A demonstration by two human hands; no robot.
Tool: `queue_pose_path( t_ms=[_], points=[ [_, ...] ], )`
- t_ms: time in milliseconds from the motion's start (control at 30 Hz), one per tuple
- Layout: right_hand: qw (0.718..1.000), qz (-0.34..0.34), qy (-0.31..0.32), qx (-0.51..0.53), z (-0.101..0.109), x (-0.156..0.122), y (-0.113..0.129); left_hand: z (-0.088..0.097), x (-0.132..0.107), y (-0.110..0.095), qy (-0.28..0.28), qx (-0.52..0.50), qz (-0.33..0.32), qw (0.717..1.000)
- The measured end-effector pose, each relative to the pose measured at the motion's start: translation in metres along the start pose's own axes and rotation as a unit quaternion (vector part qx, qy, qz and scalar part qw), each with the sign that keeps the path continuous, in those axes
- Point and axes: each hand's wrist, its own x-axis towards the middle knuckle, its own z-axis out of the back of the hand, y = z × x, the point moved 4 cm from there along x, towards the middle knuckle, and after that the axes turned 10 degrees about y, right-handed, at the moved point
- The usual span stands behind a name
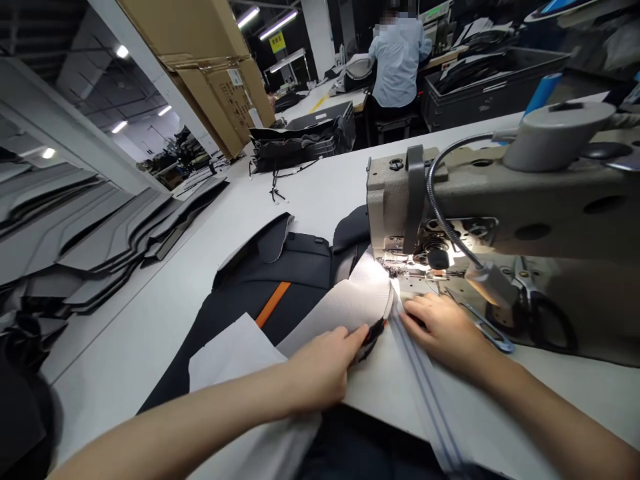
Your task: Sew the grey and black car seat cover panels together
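My left hand is closed on the dark folded edge of a sewn cover, just in front of the sewing machine. The cover is black, with an orange stripe and a pale grey ribbed panel that runs up under the lit needle area. My right hand has its fingers bent and its thumb against a translucent strip with blue lines. This strip runs from the needle area down towards the table's front edge. The fingertips' grip is partly hidden.
Black-handled scissors and a blue thread snipper lie right of my right hand. Stacked grey panels line the left side. A dark crate stands behind the table; a person sits further back.
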Motion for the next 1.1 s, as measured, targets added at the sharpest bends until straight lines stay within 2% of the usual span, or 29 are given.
queue_pose_path(
  t_ms=[100,200,300,400,567,700,800,867,1000,1100],
  points=[
    [0.998,-0.008,-0.042,-0.045,0.002,-0.003,-0.005,0.012,0.002,-0.007,0.021,-0.012,0.005,1.000],
    [0.991,-0.047,-0.094,-0.081,0.002,-0.004,-0.014,0.012,0.009,-0.024,0.055,-0.008,0.001,0.998],
    [0.987,-0.049,-0.113,-0.104,0.000,-0.002,-0.015,0.011,0.018,-0.032,0.075,-0.018,-0.010,0.997],
    [0.989,-0.013,-0.099,-0.111,-0.002,-0.001,-0.007,0.013,0.023,-0.029,0.077,-0.042,-0.035,0.995],
    [0.991,0.065,-0.082,-0.087,-0.004,-0.004,0.005,0.020,0.033,-0.012,0.059,-0.149,-0.084,0.983],
    [0.992,0.076,-0.079,-0.067,-0.008,-0.005,0.004,0.025,0.047,-0.005,0.025,-0.168,-0.123,0.978],
    [0.994,0.073,-0.080,-0.023,-0.011,-0.003,-0.002,0.029,0.057,-0.002,-0.008,-0.158,-0.126,0.979],
    [0.994,0.050,-0.092,0.008,-0.012,-0.001,-0.007,0.031,0.061,-0.001,-0.021,-0.148,-0.124,0.981],
    [0.990,-0.041,-0.130,0.019,-0.012,0.000,-0.018,0.034,0.066,-0.004,-0.021,-0.099,-0.115,0.988],
    [0.989,-0.081,-0.121,0.032,-0.009,0.001,-0.018,0.036,0.069,-0.007,-0.025,-0.049,-0.081,0.995]
  ],
)
